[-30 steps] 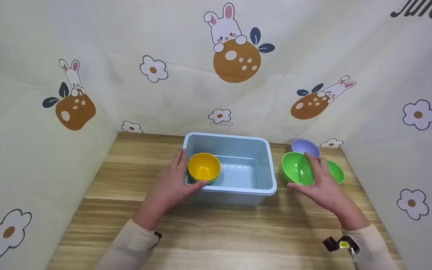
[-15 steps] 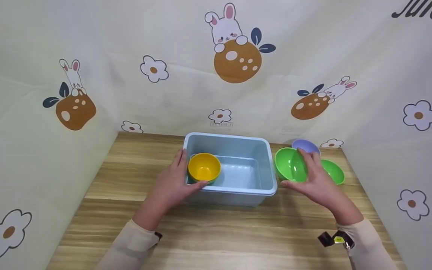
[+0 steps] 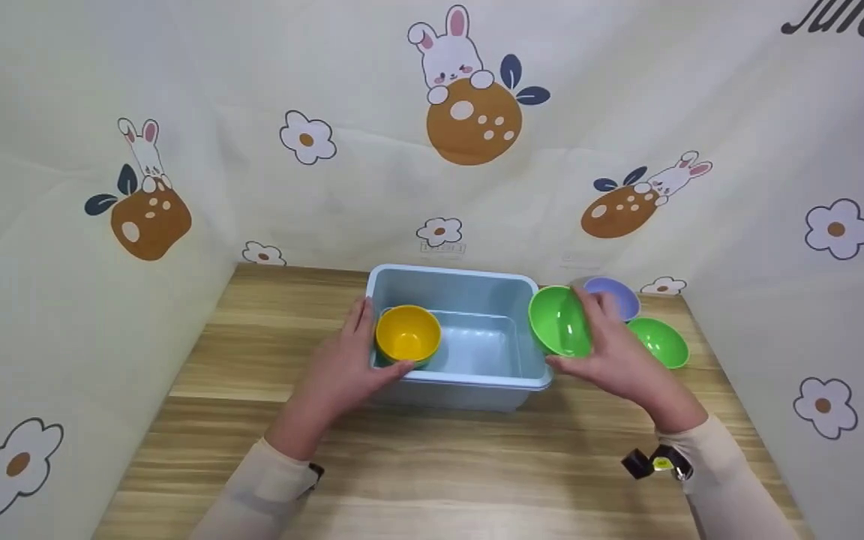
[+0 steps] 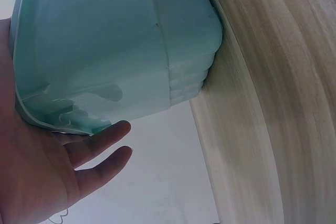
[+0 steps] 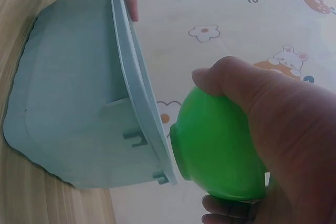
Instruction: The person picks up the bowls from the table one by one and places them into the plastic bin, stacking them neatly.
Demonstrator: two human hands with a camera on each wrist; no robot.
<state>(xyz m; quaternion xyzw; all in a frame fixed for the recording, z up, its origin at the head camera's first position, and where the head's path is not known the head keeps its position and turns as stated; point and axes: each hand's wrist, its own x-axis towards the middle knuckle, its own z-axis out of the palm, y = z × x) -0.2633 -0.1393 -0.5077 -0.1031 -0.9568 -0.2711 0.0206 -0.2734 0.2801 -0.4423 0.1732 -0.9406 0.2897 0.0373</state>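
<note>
My right hand (image 3: 612, 352) holds a green bowl (image 3: 558, 321) tilted over the right rim of the light blue plastic bin (image 3: 469, 379), thumb on the near side and fingers on the far side. In the right wrist view, the green bowl's (image 5: 218, 145) foot faces the bin's (image 5: 79, 93) rim. At the front left corner, my left hand (image 3: 346, 367) holds the bin, its thumb along the front rim and fingers outside the left wall. A yellow bowl (image 3: 408, 334) sits inside at the left, with a green edge showing beneath it.
Right of the bin, a purple bowl (image 3: 613, 297) and another green bowl (image 3: 661, 343) stand on the wood-grain table (image 3: 432, 472). Cloth printed with rabbits and flowers (image 3: 372, 187) hangs at the back and both sides.
My right hand has carried the green bowl leftward and slightly back, from beside the bin to its right rim. My left hand and the bin stay where they were.
</note>
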